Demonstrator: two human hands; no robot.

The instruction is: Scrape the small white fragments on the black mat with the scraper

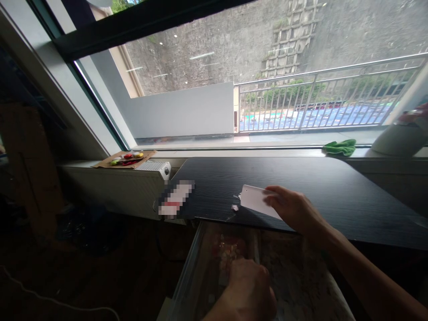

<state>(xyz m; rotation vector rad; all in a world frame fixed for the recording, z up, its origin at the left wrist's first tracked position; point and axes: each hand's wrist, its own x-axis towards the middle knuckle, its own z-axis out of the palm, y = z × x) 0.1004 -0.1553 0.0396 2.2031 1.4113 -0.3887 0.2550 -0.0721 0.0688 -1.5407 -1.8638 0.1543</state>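
Observation:
In my right hand is a flat white card, gripped at its right end by the thumb and fingers. The card is tilted low over the dark table, and a small hole shows near its upper left corner. Small pale scraps lie just beyond its left edge. My left hand is closed, lower down and nearer to me, above or inside a clear plastic bin below the table's front edge. Its fingertips are hidden. Beyond its knuckles, small pale and reddish pieces show dimly in the bin.
A blurred-out pale item lies at the table's left end. Behind stand a white radiator and cardboard with colourful items. On the sill are a green cloth and a whitish container. A cable crosses the floor.

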